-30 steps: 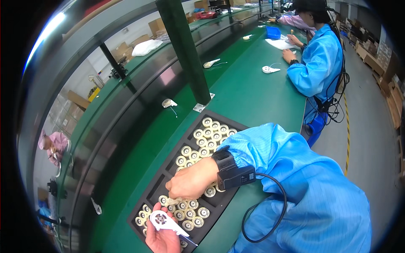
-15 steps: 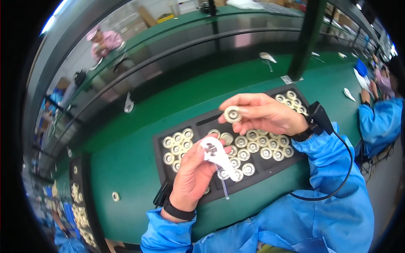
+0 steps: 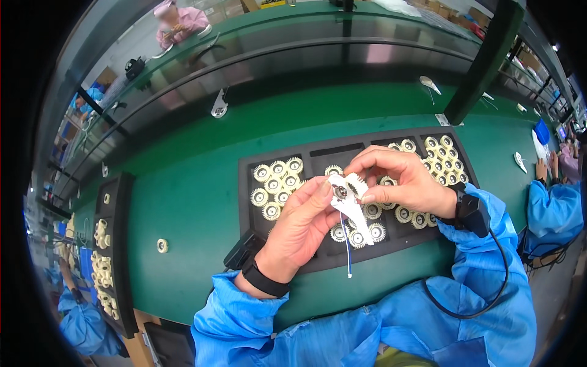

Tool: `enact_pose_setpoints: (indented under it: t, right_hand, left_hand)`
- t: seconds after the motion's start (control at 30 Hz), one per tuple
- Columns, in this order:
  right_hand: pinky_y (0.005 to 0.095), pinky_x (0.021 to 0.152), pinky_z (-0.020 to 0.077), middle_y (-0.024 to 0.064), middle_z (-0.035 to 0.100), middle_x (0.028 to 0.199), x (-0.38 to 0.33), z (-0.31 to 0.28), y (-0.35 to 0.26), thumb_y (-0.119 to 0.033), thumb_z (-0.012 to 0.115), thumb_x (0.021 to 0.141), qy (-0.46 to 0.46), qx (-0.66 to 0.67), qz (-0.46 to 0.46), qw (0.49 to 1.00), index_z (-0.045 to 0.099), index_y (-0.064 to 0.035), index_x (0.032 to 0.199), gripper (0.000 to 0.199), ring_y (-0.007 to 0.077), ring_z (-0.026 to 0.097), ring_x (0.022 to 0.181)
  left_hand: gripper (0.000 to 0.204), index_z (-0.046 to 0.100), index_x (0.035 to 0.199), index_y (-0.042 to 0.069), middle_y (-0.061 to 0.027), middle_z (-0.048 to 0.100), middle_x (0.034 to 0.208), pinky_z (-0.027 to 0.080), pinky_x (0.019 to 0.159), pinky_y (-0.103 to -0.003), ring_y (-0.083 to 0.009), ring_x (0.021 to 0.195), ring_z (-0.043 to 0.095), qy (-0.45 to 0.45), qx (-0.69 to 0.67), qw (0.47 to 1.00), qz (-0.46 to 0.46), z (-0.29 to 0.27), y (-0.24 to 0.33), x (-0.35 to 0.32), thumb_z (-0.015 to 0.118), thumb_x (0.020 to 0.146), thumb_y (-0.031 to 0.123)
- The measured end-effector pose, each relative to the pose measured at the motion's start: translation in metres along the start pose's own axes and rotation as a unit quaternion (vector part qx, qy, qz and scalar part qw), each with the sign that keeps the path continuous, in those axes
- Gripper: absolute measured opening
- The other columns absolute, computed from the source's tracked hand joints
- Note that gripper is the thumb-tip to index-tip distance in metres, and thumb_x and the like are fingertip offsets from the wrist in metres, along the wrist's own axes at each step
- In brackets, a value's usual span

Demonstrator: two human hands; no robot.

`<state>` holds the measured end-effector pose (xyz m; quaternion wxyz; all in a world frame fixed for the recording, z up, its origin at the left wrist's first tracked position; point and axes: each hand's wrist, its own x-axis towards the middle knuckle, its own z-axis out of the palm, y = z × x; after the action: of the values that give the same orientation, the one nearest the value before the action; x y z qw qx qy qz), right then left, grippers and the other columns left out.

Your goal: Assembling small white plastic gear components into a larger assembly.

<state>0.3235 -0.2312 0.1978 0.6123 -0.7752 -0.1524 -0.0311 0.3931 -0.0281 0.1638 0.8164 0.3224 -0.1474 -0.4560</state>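
My left hand [image 3: 299, 227] holds a white plastic housing [image 3: 353, 209] with a thin blue-and-white wire hanging from it. My right hand [image 3: 400, 178] pinches a cream gear [image 3: 356, 183] and presses it against the top of that housing. Both hands hover over a black tray [image 3: 318, 156] with compartments full of several cream gears [image 3: 275, 183]. More gears [image 3: 443, 156] fill the tray's right compartment. Both arms wear blue sleeves and black wrist straps; a black cord runs from the right strap.
A second black tray of gears [image 3: 110, 251] lies at the left on the green bench [image 3: 183, 183]. One loose gear [image 3: 162, 245] rests on the bench. White housings [image 3: 220, 104] [image 3: 430, 84] lie farther back. Other workers in blue sit right [image 3: 553, 202] and lower left [image 3: 79, 318].
My view swung from the right end of the bench back over the tray. My right hand brought a gear from above the tray onto the housing in my left hand.
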Motion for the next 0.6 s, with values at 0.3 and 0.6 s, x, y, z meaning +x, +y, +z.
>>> enact_pose_setpoints:
  t: [0.3, 0.6]
  right_hand:
    - [0.0281, 0.078, 0.0484, 0.0082, 0.059, 0.102, 0.0008, 0.0071, 0.0063, -0.012, 0.075, 0.076, 0.023, -0.083, -0.049, 0.995, 0.063, -0.0016, 0.108, 0.036, 0.0155, 0.058, 0.09]
    - [0.0311, 0.073, 0.0516, 0.0103, 0.062, 0.093, -0.0022, 0.007, 0.0083, -0.013, 0.078, 0.072, 0.023, -0.173, -0.174, 0.969, 0.065, 0.0001, 0.099, 0.032, 0.0199, 0.062, 0.087]
  left_hand:
    - [0.033, 0.053, 0.114, -0.001, -0.0101, 0.058, 0.113, 0.05, 0.093, -0.032, -0.0158, 0.104, 0.058, -0.016, 0.023, 1.0, 0.001, -0.0038, -0.0034, 0.0008, 0.057, 0.094, 0.025]
    - [0.03, 0.056, 0.113, -0.002, -0.0096, 0.064, 0.104, 0.053, 0.085, -0.031, -0.016, 0.094, 0.063, -0.007, 0.078, 0.997, -0.002, -0.0038, -0.0047, -0.0035, 0.058, 0.093, 0.02]
